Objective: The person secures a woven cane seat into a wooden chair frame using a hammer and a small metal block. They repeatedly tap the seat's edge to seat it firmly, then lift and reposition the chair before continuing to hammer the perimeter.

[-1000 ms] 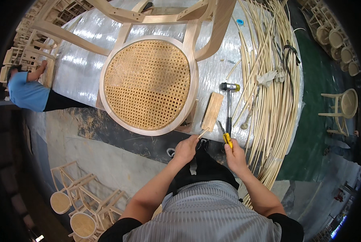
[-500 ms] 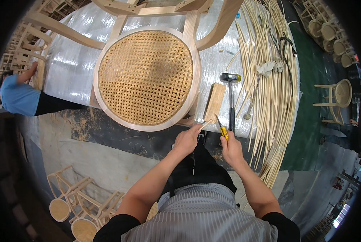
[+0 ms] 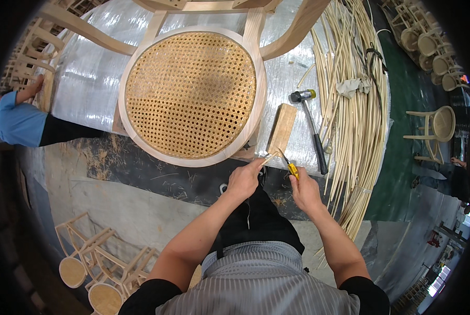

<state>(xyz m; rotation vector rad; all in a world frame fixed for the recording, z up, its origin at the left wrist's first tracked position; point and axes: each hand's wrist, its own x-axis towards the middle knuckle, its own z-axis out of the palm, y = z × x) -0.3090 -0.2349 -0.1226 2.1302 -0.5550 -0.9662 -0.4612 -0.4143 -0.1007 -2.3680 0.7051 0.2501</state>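
My left hand [image 3: 244, 180] pinches a thin pale rattan strip [image 3: 269, 158], its end at the near end of a wooden block [image 3: 283, 128]. In my right hand [image 3: 305, 189] is a yellow-handled knife [image 3: 293, 169], its narrow blade pointing up and left at the block's near end, close beside the strip. Left of the block, a wooden chair frame lies with its round woven cane seat [image 3: 193, 94] facing up. A mallet [image 3: 314, 131] with a black-and-yellow head and black grip rests right of the block.
Long rattan strips [image 3: 350, 121] lie bundled along the table's right side, a pale cloth [image 3: 353, 87] on them. The table [image 3: 85, 94] is covered in clear plastic. A person in a blue shirt [image 3: 19, 123] works at far left. Chairs [image 3: 103, 296] stand on the floor behind left; another chair [image 3: 439, 126] is at right.
The mallet's handle has swung to the right and now lies slanted. The whole view has shifted slightly. Both hands keep hold of the strip and the knife near the block.
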